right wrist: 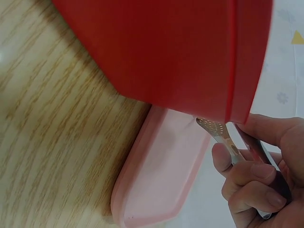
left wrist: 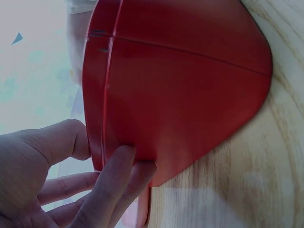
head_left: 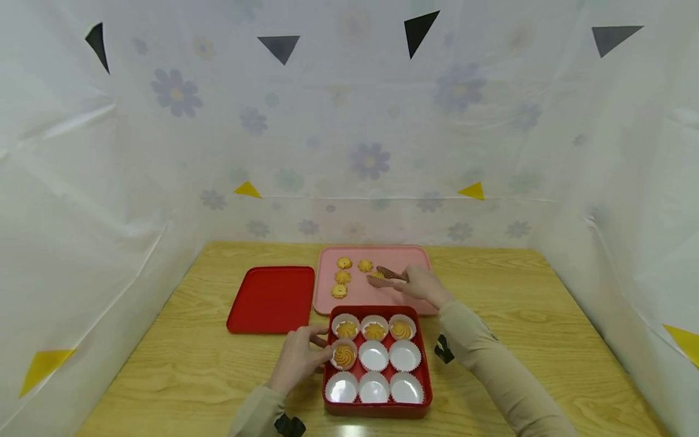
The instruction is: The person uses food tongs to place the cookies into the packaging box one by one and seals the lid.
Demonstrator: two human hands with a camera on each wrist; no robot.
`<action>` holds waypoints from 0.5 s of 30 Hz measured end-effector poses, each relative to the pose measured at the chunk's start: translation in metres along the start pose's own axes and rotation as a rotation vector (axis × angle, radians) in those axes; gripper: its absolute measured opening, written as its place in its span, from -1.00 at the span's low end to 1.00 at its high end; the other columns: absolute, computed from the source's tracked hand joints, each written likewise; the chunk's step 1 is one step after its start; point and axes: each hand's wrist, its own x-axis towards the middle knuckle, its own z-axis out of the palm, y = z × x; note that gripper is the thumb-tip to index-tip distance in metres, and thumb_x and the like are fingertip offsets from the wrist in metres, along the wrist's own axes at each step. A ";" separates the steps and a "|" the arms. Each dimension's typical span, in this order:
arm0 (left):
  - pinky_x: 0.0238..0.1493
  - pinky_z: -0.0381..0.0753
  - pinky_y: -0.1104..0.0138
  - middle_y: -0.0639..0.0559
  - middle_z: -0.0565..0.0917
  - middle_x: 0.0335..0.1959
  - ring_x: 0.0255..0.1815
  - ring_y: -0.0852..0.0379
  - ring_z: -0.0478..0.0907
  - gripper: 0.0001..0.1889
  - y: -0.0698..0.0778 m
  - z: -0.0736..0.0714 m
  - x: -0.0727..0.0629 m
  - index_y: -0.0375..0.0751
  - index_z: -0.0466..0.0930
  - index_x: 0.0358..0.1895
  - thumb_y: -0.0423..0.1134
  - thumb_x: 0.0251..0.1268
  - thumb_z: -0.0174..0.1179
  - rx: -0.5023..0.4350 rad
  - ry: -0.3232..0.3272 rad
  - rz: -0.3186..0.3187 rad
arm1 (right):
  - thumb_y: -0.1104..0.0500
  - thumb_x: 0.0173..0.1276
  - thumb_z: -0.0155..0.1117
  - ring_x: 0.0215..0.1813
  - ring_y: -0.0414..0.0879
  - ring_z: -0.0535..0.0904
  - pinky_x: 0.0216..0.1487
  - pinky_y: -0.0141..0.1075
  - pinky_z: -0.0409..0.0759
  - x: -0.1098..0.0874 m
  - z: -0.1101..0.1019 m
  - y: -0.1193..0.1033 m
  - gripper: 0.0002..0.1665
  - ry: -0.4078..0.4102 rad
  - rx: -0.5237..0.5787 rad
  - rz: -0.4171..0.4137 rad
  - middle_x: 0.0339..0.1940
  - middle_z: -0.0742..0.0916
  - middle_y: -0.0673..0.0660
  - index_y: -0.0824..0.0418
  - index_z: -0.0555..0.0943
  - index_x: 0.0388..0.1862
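My right hand [head_left: 423,284] grips metal serving tongs [head_left: 390,275] over the pink tray [head_left: 404,255]. The tongs' ends lie on either side of a cookie [head_left: 377,276]; whether they squeeze it I cannot tell. Holes show in one tong end in the right wrist view. My left hand [head_left: 302,357] pinches the left wall of a red box [head_left: 377,410], thumb at its rim and fingers against the outside. White paper cups stand in the box in three rows of three. Swirled cookies fill the back row's cups and the middle row's left cup [head_left: 344,354]; the other cups hold nothing.
Several more cookies [head_left: 342,277] lie on the left half of the pink tray, right behind the box. A flat red lid [head_left: 272,300] lies to the tray's left on the wooden table [head_left: 491,376]. White flowered sheeting [head_left: 349,121] encloses the back and sides.
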 end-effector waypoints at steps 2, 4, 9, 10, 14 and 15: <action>-0.49 0.77 0.32 -0.28 0.77 -0.21 -0.39 0.07 0.73 -0.53 0.000 0.000 0.000 -0.44 0.61 0.17 -0.35 0.17 0.38 0.002 -0.002 -0.008 | 0.09 0.43 0.29 -0.64 -0.21 0.18 -0.59 -0.41 0.16 -0.001 0.000 0.000 -0.70 0.002 0.011 0.002 -0.68 0.38 -0.03 0.30 0.59 -0.41; -0.49 0.77 0.32 -0.28 0.77 -0.21 -0.40 0.07 0.73 -0.53 0.000 0.000 0.000 -0.44 0.61 0.17 -0.34 0.17 0.38 0.010 0.000 -0.008 | 0.09 0.42 0.29 -0.64 -0.21 0.18 -0.59 -0.40 0.16 -0.002 -0.001 0.001 -0.70 0.009 0.018 -0.005 -0.69 0.37 -0.03 0.31 0.60 -0.40; -0.49 0.77 0.33 -0.28 0.78 -0.22 -0.39 0.07 0.73 -0.53 0.000 0.000 0.000 -0.44 0.62 0.16 -0.34 0.17 0.38 0.019 0.004 -0.001 | 0.10 0.41 0.31 -0.64 -0.21 0.15 -0.57 -0.41 0.15 -0.005 -0.004 0.002 -0.68 0.038 0.032 -0.038 -0.71 0.32 -0.06 0.30 0.61 -0.46; -0.49 0.77 0.34 -0.27 0.78 -0.22 -0.39 0.07 0.73 -0.53 0.001 0.000 0.000 -0.44 0.62 0.16 -0.34 0.17 0.38 0.018 0.004 -0.001 | 0.10 0.40 0.31 -0.64 -0.21 0.14 -0.57 -0.40 0.15 -0.007 -0.004 0.003 -0.67 0.044 0.041 -0.045 -0.72 0.31 -0.06 0.30 0.60 -0.49; -0.50 0.76 0.36 -0.27 0.78 -0.22 -0.37 0.06 0.74 -0.53 0.001 0.000 -0.001 -0.44 0.63 0.16 -0.34 0.16 0.38 0.020 0.012 0.011 | 0.11 0.40 0.31 -0.64 -0.20 0.12 -0.57 -0.40 0.13 -0.013 -0.006 0.005 -0.63 0.057 0.064 -0.061 -0.75 0.27 -0.06 0.31 0.59 -0.54; -0.50 0.75 0.36 -0.27 0.78 -0.22 -0.37 0.06 0.74 -0.53 0.001 0.000 -0.001 -0.44 0.63 0.15 -0.34 0.15 0.39 0.022 0.014 0.017 | 0.10 0.41 0.31 -0.64 -0.20 0.11 -0.57 -0.40 0.12 -0.015 -0.006 0.005 -0.63 0.057 0.070 -0.064 -0.75 0.27 -0.06 0.31 0.59 -0.55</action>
